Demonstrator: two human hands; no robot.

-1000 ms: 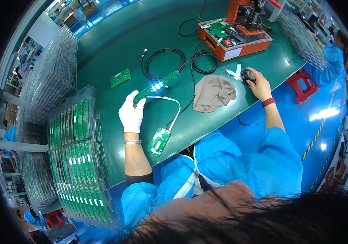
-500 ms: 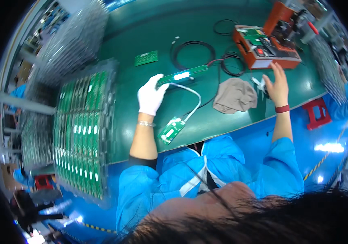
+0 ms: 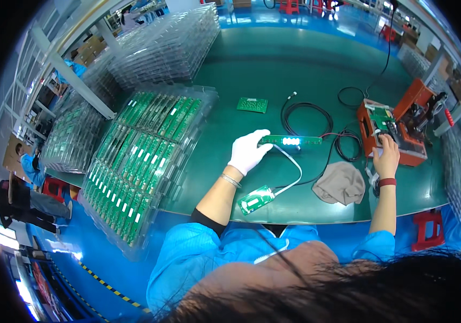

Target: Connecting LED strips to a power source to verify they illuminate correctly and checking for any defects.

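Observation:
In a white glove, my left hand (image 3: pixel 249 152) pinches the left end of a narrow green circuit board (image 3: pixel 311 141) with lit white digits. From it a white ribbon cable (image 3: pixel 297 165) runs to a smaller green board (image 3: pixel 256 201) lying near the table's front edge. Red and black wires leave its right end. My bare right hand (image 3: pixel 386 158), fingers stretched out, rests at the front edge of an orange test fixture (image 3: pixel 366 129); its fingertips lie by the fixture's controls, and what they touch is hard to make out. A grey cloth cap (image 3: pixel 340 183) lies left of that hand.
At left, a clear plastic tray (image 3: pixel 207 102) holds rows of green boards, with stacked clear trays (image 3: pixel 179 46) behind. A loose green board (image 3: pixel 252 105) and coiled black cable (image 3: pixel 308 119) lie on the green table (image 3: pixel 295 64). A red stool (image 3: pixel 428 230) stands at lower right.
The view has shifted, showing more of the room beyond the table. My right hand has moved from beside the fixture onto its front edge. My left hand still holds the lit board.

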